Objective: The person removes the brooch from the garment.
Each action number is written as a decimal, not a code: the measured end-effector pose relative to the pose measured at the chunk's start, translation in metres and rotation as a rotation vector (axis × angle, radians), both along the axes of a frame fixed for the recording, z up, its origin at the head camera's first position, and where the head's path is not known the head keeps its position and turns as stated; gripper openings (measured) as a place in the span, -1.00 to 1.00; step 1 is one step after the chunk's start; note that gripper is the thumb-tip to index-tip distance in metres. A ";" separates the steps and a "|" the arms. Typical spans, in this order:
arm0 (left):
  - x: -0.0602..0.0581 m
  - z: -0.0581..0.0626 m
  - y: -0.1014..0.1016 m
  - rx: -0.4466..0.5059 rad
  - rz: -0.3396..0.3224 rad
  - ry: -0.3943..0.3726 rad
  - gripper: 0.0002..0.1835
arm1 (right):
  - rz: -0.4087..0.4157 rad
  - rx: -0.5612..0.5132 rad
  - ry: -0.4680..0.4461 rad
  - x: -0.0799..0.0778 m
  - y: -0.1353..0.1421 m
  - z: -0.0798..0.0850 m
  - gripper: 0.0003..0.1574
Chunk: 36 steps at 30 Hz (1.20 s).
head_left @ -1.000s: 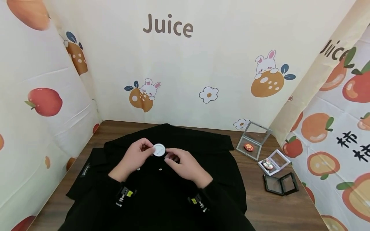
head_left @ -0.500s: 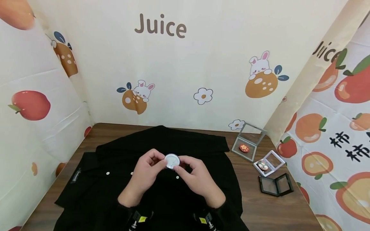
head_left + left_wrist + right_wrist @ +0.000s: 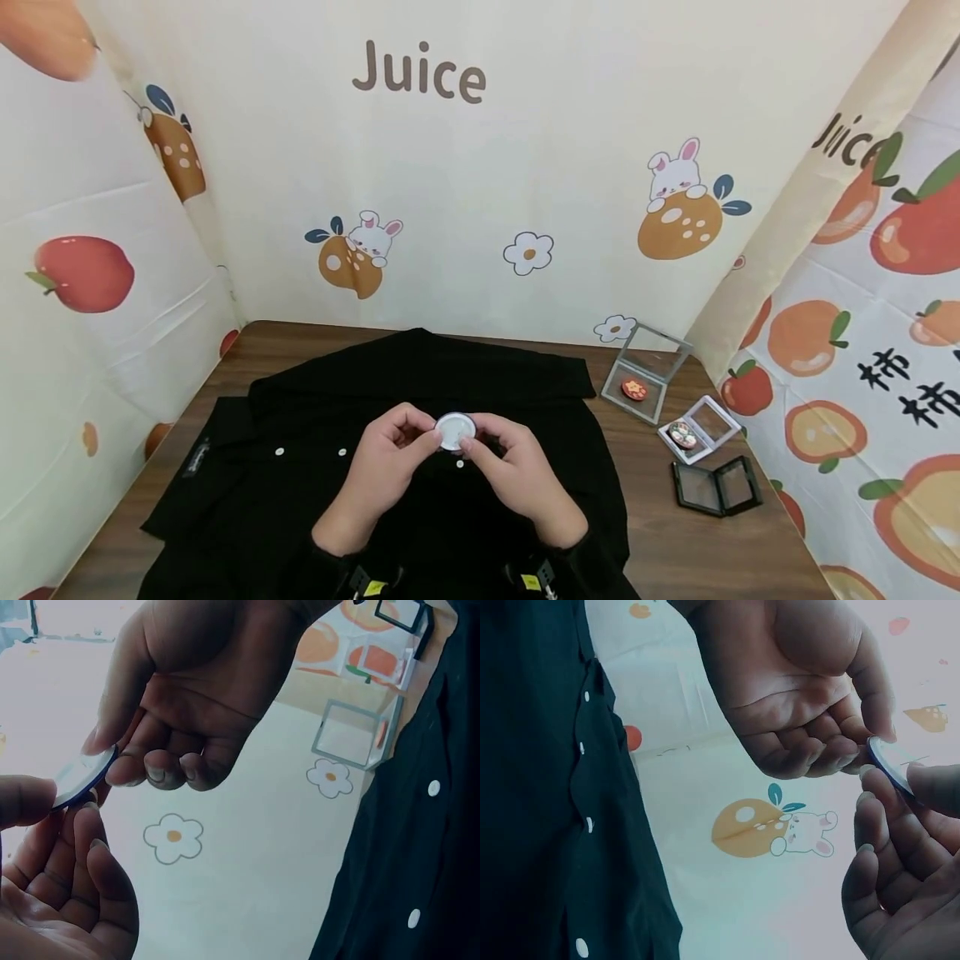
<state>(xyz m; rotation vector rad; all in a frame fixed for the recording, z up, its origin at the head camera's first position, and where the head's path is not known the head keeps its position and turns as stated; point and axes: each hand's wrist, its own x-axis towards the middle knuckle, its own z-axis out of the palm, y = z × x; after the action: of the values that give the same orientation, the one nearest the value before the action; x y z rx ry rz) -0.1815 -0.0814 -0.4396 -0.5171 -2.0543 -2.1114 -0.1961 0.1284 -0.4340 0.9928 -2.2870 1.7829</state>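
A small round badge is held above the black shirt, its pale, rimmed back turned up. Along its edge a blue rim shows in the left wrist view. My left hand pinches the badge's left side between thumb and fingers. On the opposite side, the thumb and fingers of my right hand pinch it too. The front of the badge faces away from the head view. Beneath both hands the black shirt lies spread on the table, with a row of white buttons.
On the right of the wooden table stand a grey clear case with a red badge, a white case with a patterned badge, and an open black case. A printed cloth hangs behind.
Both hands have moved right and closer to the body with the badge. My right thumb now grips its edge more firmly over the rim. The head view has shifted slightly.
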 end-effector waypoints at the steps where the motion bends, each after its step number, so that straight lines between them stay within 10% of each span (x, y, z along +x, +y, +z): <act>1: 0.000 0.000 0.000 -0.004 -0.002 -0.003 -0.92 | -0.005 0.001 -0.002 0.000 0.001 -0.001 -0.74; 36: -0.001 -0.002 0.002 -0.061 -0.021 0.077 -0.92 | -0.072 -0.103 0.059 -0.001 -0.003 -0.005 -0.81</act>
<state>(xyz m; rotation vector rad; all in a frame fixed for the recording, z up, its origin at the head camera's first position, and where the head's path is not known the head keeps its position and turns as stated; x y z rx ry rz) -0.1827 -0.0793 -0.4420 -0.6210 -2.0858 -2.0122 -0.1975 0.1251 -0.4392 0.9210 -2.1442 1.7976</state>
